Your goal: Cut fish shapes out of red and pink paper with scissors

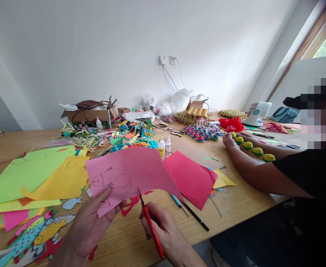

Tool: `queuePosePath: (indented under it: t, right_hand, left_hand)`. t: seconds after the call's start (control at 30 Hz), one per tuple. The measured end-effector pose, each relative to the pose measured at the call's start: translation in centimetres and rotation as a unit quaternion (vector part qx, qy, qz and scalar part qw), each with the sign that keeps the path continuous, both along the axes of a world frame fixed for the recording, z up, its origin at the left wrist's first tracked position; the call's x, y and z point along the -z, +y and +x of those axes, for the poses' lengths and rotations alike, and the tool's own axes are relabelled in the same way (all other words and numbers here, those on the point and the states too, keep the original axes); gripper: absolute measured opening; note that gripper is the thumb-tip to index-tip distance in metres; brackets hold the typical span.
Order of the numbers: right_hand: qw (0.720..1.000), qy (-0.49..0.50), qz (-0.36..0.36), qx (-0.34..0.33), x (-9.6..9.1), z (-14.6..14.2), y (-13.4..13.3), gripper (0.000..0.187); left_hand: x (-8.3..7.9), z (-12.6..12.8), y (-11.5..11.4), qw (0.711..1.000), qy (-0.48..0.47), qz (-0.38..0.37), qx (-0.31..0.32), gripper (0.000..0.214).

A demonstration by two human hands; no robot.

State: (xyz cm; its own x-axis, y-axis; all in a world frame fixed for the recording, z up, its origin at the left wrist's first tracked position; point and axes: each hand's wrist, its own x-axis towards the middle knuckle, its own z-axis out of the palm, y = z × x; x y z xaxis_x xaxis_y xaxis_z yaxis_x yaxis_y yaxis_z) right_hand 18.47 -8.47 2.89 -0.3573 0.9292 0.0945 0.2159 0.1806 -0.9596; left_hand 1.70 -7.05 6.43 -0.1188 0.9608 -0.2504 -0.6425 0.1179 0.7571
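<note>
Head view showed the left hand (89,218) pinching pink paper (146,167) above the table (128,244), the right hand (165,228) gripping red scissors (153,231). The paper looked light, bendy, easy to rip, best pinched near its edge.

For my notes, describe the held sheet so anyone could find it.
Above the wooden table, the left hand holds the light pink sheet, red scissors at its lower edge. Drawn fish outlines distinguish it from the deeper pink sheet beside it.
</note>
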Motion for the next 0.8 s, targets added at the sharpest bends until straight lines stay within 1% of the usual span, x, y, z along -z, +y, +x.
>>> queuePosePath:
  t: [0.1,0.17,0.27,0.37,0.53,0.63,0.73,0.8]
  right_hand:
    - [0.999,0.030,-0.011,0.012,0.4,0.0,-0.1,0.018]
    - [0.998,0.053,-0.024,0.015,0.9,0.1,0.0,0.027]
    - [0.996,0.083,-0.040,0.000,1.9,0.1,0.2,0.042]
    - [0.994,0.094,-0.051,0.003,2.9,0.1,0.3,0.049]
    - [0.990,0.098,-0.096,0.024,3.6,-0.1,0.0,0.051]
    - [0.988,0.098,-0.117,0.026,3.7,0.0,-0.2,0.050]
    - [0.988,0.094,-0.123,0.016,3.9,0.0,-0.1,0.048]
    - [0.990,0.084,-0.113,0.014,4.0,0.1,0.0,0.048]
  left_hand:
    - [-0.3,0.1,-0.1,1.000,-0.011,0.007,0.023,0.024]
    - [-0.5,0.1,-0.2,0.999,-0.004,0.007,0.034,0.030]
    - [-0.6,0.2,-0.4,0.999,0.025,0.005,0.033,0.034]
    - [-0.6,0.3,-0.6,0.999,0.035,0.002,0.031,0.033]
    - [-0.3,0.1,-0.6,0.998,0.040,-0.013,0.045,0.024]
    - [0.0,0.0,-0.5,0.998,0.028,-0.016,0.052,0.024]
    - [0.3,0.0,-0.4,0.998,0.042,-0.013,0.042,0.027]
    - [0.5,0.1,-0.4,0.998,0.057,-0.011,0.036,0.026]
